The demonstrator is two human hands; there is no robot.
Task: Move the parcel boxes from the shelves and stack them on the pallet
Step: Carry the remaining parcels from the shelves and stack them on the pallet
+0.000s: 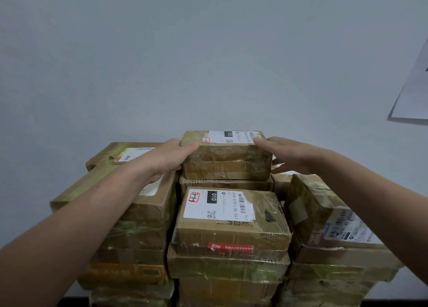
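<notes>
A taped brown parcel box point(228, 160) with a white label sits on top of the middle column of a tall stack of parcel boxes. My left hand point(169, 158) grips its left end, with the thumb laid over the top front corner and the fingers hidden behind the side. My right hand point(291, 155) lies against the box's right end with straight, spread fingers, its thumb touching the top right corner. Just below and in front is another labelled box point(231, 216) marked 010. The pallet is hidden under the stack.
Taller taped boxes point(143, 216) form the left column, and a tilted box point(324, 211) tops the right column. A plain grey wall stands close behind the stack. A white paper sheet point(414, 93) hangs on the wall at the far right.
</notes>
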